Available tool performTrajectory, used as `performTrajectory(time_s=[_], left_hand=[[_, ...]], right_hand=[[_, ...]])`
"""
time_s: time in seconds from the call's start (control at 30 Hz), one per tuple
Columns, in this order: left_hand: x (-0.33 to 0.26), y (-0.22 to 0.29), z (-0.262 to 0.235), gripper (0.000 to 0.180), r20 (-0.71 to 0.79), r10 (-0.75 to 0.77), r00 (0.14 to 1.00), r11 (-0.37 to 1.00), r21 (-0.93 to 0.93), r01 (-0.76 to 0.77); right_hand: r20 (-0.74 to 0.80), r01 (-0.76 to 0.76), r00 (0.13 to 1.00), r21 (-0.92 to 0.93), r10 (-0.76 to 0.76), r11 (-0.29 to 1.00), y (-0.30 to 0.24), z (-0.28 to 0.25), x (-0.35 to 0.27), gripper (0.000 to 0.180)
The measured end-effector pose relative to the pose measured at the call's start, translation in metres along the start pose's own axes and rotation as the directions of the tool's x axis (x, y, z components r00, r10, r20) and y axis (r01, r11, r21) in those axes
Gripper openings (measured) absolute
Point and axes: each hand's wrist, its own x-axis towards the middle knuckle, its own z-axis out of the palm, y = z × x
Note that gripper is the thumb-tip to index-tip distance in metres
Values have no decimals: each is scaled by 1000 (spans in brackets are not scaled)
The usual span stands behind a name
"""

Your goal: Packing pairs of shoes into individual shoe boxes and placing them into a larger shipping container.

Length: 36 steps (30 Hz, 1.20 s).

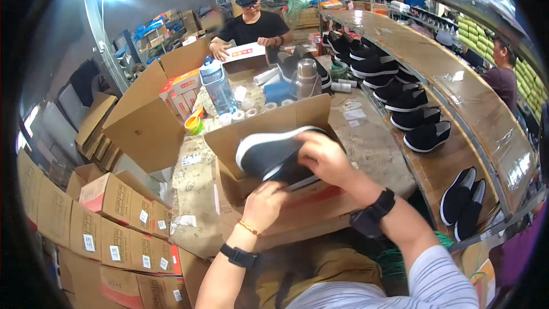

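Observation:
A pair of dark slip-on shoes with white soles is between my hands, tilted over an open cardboard box on the table. The fingers of my right hand close on the heel end of the upper shoe. My left hand grips the lower shoe from the near side, its fingertips partly hidden behind it. The box's far flap stands up behind the shoes, and the shoes and my hands cover much of its inside.
Slip-on shoes line the rack shelf on the right. Behind the box stand a water bottle, tape rolls and a thermos. Stacked cartons fill the left. Across the table a person holds a white box.

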Motion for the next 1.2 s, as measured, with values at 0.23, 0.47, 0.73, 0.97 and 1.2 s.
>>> performTrajectory(time_s=[0.23,0.47,0.73,0.97,1.2], left_hand=[[-19,-75,-46,48,-313,-420,852,907,-159,389],[-23,-99,22,113,-207,-602,771,797,-222,562],[-58,-103,-31,24,-162,-240,957,958,122,261],[22,-39,-61,117,624,-469,625,868,454,198],[9,-49,-48,106,572,-458,680,880,400,257]], right_hand=[[-142,-718,691,-27,709,695,84,-31,-44,14],[232,-674,684,-164,692,721,64,29,-64,30],[151,-695,718,191,679,693,123,-25,-35,27],[801,-109,537,-244,263,964,63,-4,-18,115],[840,-137,512,-125,178,983,63,-2,-9,106]])
